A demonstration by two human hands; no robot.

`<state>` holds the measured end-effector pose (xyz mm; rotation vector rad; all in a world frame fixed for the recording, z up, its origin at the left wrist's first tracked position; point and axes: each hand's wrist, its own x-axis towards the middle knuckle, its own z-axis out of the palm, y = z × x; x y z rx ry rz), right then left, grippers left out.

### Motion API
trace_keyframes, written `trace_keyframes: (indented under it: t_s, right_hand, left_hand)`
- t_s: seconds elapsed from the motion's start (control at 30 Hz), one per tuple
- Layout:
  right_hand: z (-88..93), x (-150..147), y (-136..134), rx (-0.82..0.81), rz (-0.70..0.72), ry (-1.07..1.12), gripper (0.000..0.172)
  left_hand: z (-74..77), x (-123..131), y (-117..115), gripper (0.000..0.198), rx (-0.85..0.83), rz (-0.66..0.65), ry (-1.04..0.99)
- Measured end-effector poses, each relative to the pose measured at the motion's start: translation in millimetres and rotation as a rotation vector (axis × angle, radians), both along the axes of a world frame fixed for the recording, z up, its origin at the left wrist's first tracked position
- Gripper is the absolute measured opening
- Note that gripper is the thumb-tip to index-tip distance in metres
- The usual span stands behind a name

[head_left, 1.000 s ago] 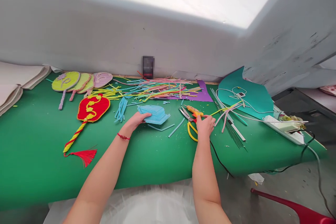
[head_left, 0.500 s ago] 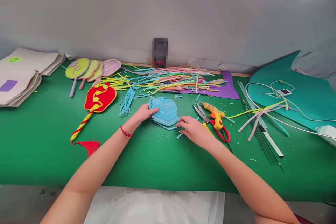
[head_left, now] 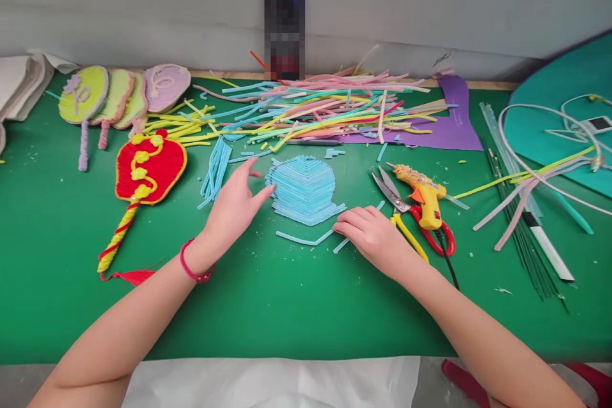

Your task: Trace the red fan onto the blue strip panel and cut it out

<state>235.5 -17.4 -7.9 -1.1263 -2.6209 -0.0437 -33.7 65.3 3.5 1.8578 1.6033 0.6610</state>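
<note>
A rounded fan-shaped panel of light-blue pipe cleaners [head_left: 306, 188], laid in V-shaped rows, lies flat on the green table. At its left edge is my left hand [head_left: 236, 201], thumb and fingers apart, holding nothing. Below the panel, a bent blue pipe cleaner [head_left: 299, 240] rests apart from it in a shallow V. My right hand [head_left: 368, 233] has its fingers closed on that piece's right end; the fingertips are partly hidden. A short blue piece [head_left: 342, 245] lies under the same hand.
Scissors [head_left: 396, 194] and a yellow glue gun [head_left: 425, 194] lie to the right, beside wires and a white-handled cutter [head_left: 547, 245]. Behind is a heap of coloured pipe cleaners [head_left: 325, 108]. A red fan [head_left: 150, 169] and several pastel fans [head_left: 86, 95] lie left.
My left hand has let go of the panel and opened, moving slightly left. The bent blue piece now lies separate below the panel. The view has moved closer and tilted down.
</note>
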Motion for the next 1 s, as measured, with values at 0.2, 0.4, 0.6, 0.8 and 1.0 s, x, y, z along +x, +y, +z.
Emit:
trace_keyframes:
  t_s: [0.2,0.4,0.6,0.8,1.0]
  right_hand:
    - [9.8,-11,0,-0.028,-0.067,0.008,0.023]
    - [9.1,-15,3,0.012,-0.163,0.008,0.021]
    - [0.4,-13,-1,-0.031,-0.228,0.063,0.017]
    - [-1.2,-13,-3,-0.053,-0.237,0.084,0.019]
    - [-3.9,-12,-1,-0.026,-0.249,0.081,0.019]
  left_hand:
    - [0.8,-11,-15,0.018,0.322,-0.333,0.114]
    - [-19.3,-15,-10,0.019,0.311,-0.445,0.069]
    - [-21.2,-24,-8,0.022,0.259,-0.516,0.089]
    - [-23.9,-22,-11,0.023,0.262,-0.537,0.174]
    - [-28.3,-18,-14,0.021,0.243,-0.528,0.168]
